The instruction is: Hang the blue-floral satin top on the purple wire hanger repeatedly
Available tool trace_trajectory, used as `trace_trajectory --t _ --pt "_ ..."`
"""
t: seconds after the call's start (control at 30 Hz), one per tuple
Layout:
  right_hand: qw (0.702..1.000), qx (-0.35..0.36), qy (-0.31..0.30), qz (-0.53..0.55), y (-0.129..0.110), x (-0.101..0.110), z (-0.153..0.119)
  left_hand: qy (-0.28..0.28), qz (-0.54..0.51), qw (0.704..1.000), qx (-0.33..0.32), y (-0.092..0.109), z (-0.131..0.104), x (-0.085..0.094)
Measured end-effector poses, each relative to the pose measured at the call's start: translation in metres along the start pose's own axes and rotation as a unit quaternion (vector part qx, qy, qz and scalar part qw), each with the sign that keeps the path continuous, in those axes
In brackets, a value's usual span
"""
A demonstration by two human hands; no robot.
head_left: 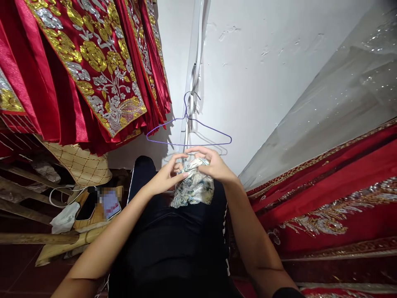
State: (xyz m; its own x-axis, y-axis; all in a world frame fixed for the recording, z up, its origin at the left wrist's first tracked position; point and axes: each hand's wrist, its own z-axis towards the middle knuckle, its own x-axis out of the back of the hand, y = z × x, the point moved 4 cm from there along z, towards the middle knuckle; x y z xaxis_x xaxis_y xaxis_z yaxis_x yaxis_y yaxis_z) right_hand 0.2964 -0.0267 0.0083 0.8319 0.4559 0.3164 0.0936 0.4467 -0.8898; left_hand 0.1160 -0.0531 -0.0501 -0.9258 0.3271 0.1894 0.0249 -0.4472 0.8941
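Observation:
A bunched piece of pale floral fabric point(197, 188) rests over my lap, its top edge gathered between both hands. My left hand point(170, 174) pinches it from the left, thumb laid on the cloth. From the right, my right hand point(214, 165) grips the upper part, with its fingers curled over the top. Just beyond my fingertips a purple wire hanger point(189, 120) hangs by its hook on a white cable or strip along the wall. The hanger bears nothing. The fabric's folds hide what kind of garment it is.
Red skirts with gold and silver embroidery point(102, 62) hang at upper left. Red beaded cloth point(328, 198) and sheer sparkly tulle point(310, 111) fill the right. Lower left, a wooden stool point(82, 221) bears a phone point(111, 203), a dark device and crumpled white tissue point(65, 218).

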Motion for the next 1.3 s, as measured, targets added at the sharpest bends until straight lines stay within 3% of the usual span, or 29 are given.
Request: trace_trajectory --t 0.1,0.17,0.23,0.3,0.4,0.47,0.57,0.63,0.73,0.83,0.9,0.97,1.07,1.2,1.3 --pt "0.979 0.062 0.190 -0.048 0.009 0.030 0.005 -0.085 0.059 0.994 0.047 -0.010 -0.016 0.009" --pt "0.959 0.098 0.258 -0.064 0.013 0.039 0.011 -0.097 0.065 0.991 0.061 -0.019 -0.025 0.017" --pt "0.966 0.099 0.227 -0.071 0.013 0.033 0.020 -0.068 0.079 0.993 0.048 -0.025 -0.027 0.025" --pt "0.982 0.086 0.152 -0.077 0.008 0.017 0.026 -0.019 0.102 0.994 0.021 -0.027 -0.021 0.028" --pt "0.991 0.085 0.077 -0.069 -0.004 -0.002 0.028 0.007 0.118 0.993 -0.011 -0.022 -0.007 0.020" --pt "0.992 0.088 0.076 -0.055 -0.008 -0.001 0.028 -0.036 0.122 0.992 -0.003 -0.017 -0.003 0.008" --pt "0.988 0.075 0.128 -0.035 -0.004 0.017 0.027 -0.105 0.140 0.984 0.020 -0.008 -0.008 -0.004" --pt "0.989 0.041 0.141 0.014 0.004 0.024 0.026 -0.093 0.149 0.984 -0.003 0.002 -0.013 -0.002" --pt "0.985 -0.042 0.072 0.152 0.018 0.012 0.024 -0.033 0.147 0.987 -0.060 0.014 -0.016 0.008" --pt "0.967 -0.098 0.018 0.233 0.021 -0.009 0.021 -0.096 0.103 0.990 -0.030 0.012 -0.016 0.006" --pt "0.966 -0.096 0.038 0.236 0.021 -0.011 0.023 -0.147 0.085 0.985 0.010 0.007 -0.018 0.002" --pt "0.966 -0.074 0.095 0.227 0.025 -0.003 0.028 -0.139 0.118 0.983 0.021 0.003 -0.021 0.004" --pt "0.953 -0.070 0.181 0.233 0.044 0.018 0.037 -0.084 0.217 0.972 0.009 -0.003 -0.026 0.022" --pt "0.958 -0.098 0.226 0.148 0.084 0.037 0.046 -0.010 0.318 0.948 0.021 -0.014 -0.033 0.065" --pt "0.967 -0.088 0.240 -0.015 0.101 0.044 0.046 -0.060 0.403 0.911 0.059 -0.028 -0.033 0.097"
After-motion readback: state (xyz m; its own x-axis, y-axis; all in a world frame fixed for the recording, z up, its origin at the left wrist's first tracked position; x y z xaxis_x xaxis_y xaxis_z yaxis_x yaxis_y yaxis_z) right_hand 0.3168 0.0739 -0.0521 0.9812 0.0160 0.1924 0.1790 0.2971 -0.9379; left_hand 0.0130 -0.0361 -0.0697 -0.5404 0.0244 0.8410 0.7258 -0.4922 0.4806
